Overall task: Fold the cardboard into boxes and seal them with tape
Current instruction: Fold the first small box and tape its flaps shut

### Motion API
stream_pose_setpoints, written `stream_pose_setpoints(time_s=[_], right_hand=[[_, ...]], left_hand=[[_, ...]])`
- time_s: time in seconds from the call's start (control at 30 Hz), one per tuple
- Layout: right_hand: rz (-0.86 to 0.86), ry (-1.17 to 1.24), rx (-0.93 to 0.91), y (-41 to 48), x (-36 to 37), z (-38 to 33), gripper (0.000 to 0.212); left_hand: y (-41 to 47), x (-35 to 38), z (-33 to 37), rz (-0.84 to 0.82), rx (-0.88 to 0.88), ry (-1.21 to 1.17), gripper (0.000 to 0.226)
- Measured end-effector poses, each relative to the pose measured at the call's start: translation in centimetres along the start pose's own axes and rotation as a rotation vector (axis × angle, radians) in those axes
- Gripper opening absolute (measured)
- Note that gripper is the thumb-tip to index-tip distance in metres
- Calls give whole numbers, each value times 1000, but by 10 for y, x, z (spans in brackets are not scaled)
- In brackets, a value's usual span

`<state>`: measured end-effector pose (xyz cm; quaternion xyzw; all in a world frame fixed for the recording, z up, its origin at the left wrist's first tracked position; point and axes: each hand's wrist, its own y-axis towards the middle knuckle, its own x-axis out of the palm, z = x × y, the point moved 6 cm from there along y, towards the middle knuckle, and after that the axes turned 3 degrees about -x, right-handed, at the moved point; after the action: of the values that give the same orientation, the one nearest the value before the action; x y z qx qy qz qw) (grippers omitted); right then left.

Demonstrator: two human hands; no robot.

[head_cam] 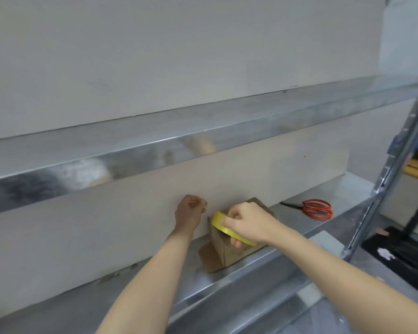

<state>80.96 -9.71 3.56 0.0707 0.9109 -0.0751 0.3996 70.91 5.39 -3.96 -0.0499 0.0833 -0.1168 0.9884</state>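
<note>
A small brown cardboard box (223, 254) stands on the metal shelf (135, 283), with one flap sticking out at its lower left. My right hand (247, 221) grips a roll of yellow tape (223, 226) right over the box's top. My left hand (191, 213) hovers just left of the box near the back wall, its fingers curled with the tips pinched together; whether a tape end is between them is too small to tell.
Red-handled scissors (316, 209) lie on the shelf to the right of the box. A second metal shelf (155, 145) runs overhead. A slotted upright post (386, 174) stands at the right, with a black mat (401, 251) on the floor beyond it.
</note>
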Motion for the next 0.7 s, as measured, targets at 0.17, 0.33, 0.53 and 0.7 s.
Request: stream_pose_setpoints(time_s=[0.17,0.33,0.53,0.7], right_hand=[[-2,-16,33,-8,5,1,40],[43,-46,32,-11,8,-4,50],[84,-114,33,-16,6,-11,59],[-3,-67,127,-24,17,5,59]], left_hand=[[7,7,-16,-34,7,74,14],[8,2,-16,-15,20,43,12],[9,-9,-8,51,33,-53,16],[10,-5,-11,-31,26,-8,15]])
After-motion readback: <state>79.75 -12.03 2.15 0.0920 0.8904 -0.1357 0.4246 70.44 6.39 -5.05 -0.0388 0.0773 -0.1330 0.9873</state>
